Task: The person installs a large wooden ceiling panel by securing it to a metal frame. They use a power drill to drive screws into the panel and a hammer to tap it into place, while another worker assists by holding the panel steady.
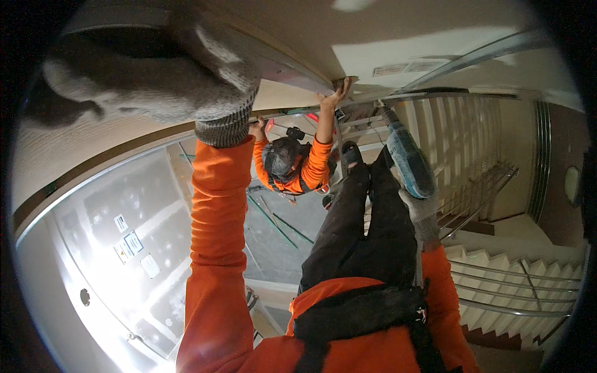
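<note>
In a grey glove, my left hand [155,87] is raised at the top left, its fingers bent against a long board [292,81] with a metal-like edge overhead; their tips are hard to make out. My right hand [416,208], also gloved, is closed on a blue power drill [407,158], which points up toward the ceiling edge. Below the board, a co-worker [286,165] in an orange top and dark cap has both bare hands up at it, one [336,93] on the board near its far end.
My legs in dark trousers stand high above a grey floor [267,261] with long green strips lying on it. A stair flight with steel railings [516,280] descends at the right, and railings [472,193] run behind the drill. A pale wall [99,224] with paper sheets fills the lower left.
</note>
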Motion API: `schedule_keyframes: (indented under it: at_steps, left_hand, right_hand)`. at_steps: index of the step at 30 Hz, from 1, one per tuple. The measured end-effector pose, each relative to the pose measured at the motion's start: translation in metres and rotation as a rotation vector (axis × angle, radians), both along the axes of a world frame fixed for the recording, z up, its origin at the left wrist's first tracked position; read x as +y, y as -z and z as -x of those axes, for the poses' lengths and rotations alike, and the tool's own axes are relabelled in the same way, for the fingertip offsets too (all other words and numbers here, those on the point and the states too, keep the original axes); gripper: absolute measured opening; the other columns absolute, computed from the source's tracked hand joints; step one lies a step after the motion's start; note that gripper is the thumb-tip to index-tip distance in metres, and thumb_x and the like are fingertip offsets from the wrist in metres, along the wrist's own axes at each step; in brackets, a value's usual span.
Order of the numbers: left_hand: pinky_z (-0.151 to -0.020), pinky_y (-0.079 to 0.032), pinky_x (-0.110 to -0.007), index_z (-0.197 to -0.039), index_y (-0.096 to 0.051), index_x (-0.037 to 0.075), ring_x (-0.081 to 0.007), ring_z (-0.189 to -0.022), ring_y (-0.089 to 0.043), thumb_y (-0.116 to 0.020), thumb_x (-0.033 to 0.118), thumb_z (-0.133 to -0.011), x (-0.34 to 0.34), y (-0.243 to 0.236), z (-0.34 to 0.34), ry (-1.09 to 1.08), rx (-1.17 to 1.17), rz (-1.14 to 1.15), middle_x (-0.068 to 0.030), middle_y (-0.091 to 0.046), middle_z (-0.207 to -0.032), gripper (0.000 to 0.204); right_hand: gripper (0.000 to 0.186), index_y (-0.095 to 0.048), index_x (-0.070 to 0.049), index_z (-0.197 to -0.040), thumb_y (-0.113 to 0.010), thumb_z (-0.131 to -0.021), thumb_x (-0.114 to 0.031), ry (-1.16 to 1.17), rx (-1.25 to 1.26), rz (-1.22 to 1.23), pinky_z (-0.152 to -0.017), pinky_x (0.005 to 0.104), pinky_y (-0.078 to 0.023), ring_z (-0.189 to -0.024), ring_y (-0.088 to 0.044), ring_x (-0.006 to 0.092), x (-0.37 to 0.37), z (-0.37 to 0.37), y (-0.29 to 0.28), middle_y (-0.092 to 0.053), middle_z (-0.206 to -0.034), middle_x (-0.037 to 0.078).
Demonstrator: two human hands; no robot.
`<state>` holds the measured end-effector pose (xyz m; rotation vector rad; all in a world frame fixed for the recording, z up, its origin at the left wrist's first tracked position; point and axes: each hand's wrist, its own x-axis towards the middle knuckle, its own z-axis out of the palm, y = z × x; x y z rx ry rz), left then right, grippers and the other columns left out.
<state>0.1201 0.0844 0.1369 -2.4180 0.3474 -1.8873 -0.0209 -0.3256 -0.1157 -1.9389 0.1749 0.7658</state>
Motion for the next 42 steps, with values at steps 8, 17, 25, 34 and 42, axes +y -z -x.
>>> schedule_keyframes:
  at_steps: [8, 17, 25, 34, 42]
  left_hand:
    - [-0.114, -0.021, -0.052, -0.153, -0.012, 0.000, -0.0466, -0.142, -0.022, -0.065, 0.034, -0.086, -0.003, 0.020, 0.022, -0.125, 0.049, 0.068, -0.0317, -0.020, -0.152, 0.092]
    - [-0.117, -0.009, -0.055, -0.155, -0.008, 0.007, -0.0435, -0.147, 0.000, -0.059, 0.036, -0.086, 0.006, 0.047, 0.032, -0.024, 0.120, 0.266, -0.0303, 0.013, -0.157, 0.090]
    - [-0.117, -0.015, -0.053, -0.152, -0.007, -0.002, -0.0442, -0.146, -0.003, -0.053, 0.035, -0.086, -0.015, 0.036, 0.016, -0.049, 0.102, 0.137, -0.0339, 0.003, -0.155, 0.089]
    - [-0.109, -0.033, -0.049, -0.144, -0.027, -0.001, -0.0400, -0.129, -0.034, -0.050, 0.034, -0.095, 0.035, 0.044, 0.032, -0.217, -0.068, -0.317, -0.0305, -0.028, -0.144, 0.065]
    - [-0.105, -0.044, -0.047, -0.136, -0.039, -0.013, -0.0441, -0.120, -0.053, -0.049, 0.029, -0.100, 0.043, 0.073, 0.050, -0.573, -0.018, -0.675, -0.0301, -0.049, -0.133, 0.055]
  right_hand:
    - [0.078, -0.042, -0.003, -0.139, -0.078, -0.070, -0.012, 0.048, -0.017, -0.205, -0.107, 0.0407, -0.042, -0.118, -0.057, 0.0293, -0.015, -0.018, -0.025, -0.059, -0.126, 0.016]
    - [0.075, -0.039, -0.004, -0.140, -0.073, -0.073, -0.002, 0.104, 0.037, -0.182, -0.104, 0.0365, -0.043, -0.119, -0.055, 0.0246, -0.046, -0.073, -0.114, -0.055, -0.131, 0.014]
    - [0.077, -0.036, -0.006, -0.145, -0.072, -0.077, 0.000, 0.157, 0.128, -0.113, -0.109, 0.0356, -0.040, -0.129, -0.049, 0.0245, -0.093, -0.084, -0.036, -0.047, -0.142, 0.013]
    - [0.073, -0.039, -0.006, -0.143, -0.073, -0.078, -0.005, 0.075, -0.068, -0.053, -0.108, 0.0359, -0.043, -0.127, -0.051, 0.0243, -0.098, -0.081, 0.006, -0.052, -0.136, 0.014]
    - [0.071, -0.048, -0.006, -0.133, -0.081, -0.070, -0.011, 0.132, -0.202, -0.071, -0.096, 0.0379, -0.050, -0.113, -0.060, 0.0244, -0.083, -0.066, 0.069, -0.059, -0.127, 0.013]
